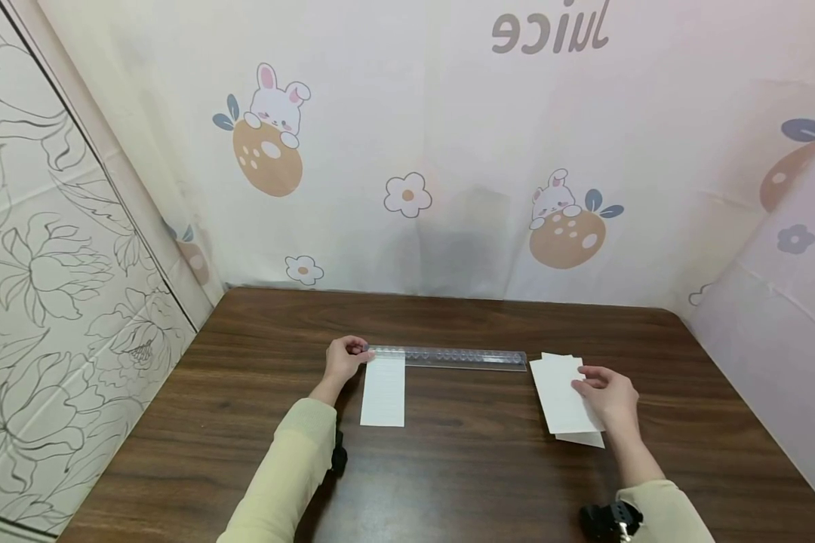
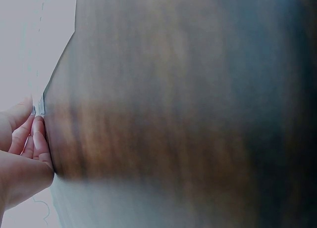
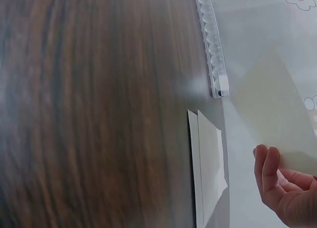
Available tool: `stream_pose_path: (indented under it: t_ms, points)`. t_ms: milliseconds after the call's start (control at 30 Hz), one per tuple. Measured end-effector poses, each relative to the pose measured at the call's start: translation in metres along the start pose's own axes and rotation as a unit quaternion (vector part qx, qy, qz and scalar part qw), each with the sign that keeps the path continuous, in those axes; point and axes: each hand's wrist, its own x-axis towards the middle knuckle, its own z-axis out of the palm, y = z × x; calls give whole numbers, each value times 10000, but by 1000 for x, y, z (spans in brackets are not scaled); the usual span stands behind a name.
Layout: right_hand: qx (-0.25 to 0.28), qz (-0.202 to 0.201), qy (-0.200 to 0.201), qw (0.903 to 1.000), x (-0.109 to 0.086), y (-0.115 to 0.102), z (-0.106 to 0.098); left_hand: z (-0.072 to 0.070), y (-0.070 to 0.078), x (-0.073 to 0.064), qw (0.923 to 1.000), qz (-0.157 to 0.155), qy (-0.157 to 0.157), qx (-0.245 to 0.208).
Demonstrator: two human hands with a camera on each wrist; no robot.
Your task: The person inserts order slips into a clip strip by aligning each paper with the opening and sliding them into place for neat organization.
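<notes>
A long narrow clear plastic strip (image 1: pixel 465 358) with a row of rounded bumps lies across the table. My left hand (image 1: pixel 345 360) pinches its left end between thumb and fingers, as the left wrist view (image 2: pixel 25 144) also shows. By those fingertips is a white lined paper card (image 1: pixel 383 392), its top edge at the strip. My right hand (image 1: pixel 610 396) holds a blank pale card (image 3: pixel 280 109) by its edge, raised off the table. Below it lie more white cards (image 3: pixel 210 163), loosely overlapped, near the strip's right end.
The brown wooden table (image 1: pixel 462 475) ends at the back against a printed curtain (image 1: pixel 353 151). Patterned fabric (image 1: pixel 774 317) borders the right side, and a floral panel (image 1: pixel 61 302) stands at the left. Each wrist wears a black camera strap (image 1: pixel 338 455).
</notes>
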Motion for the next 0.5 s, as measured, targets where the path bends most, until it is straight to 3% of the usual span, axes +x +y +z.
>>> stream_pose_path:
  t_ms: [267, 500]
  points:
    - [26, 79, -149, 9999, 1, 1, 6, 0, -1, 1, 10000, -46, -16, 16]
    - [277, 375, -422, 9980, 1, -1, 12, 0, 0, 0, 10000, -69, 19, 29]
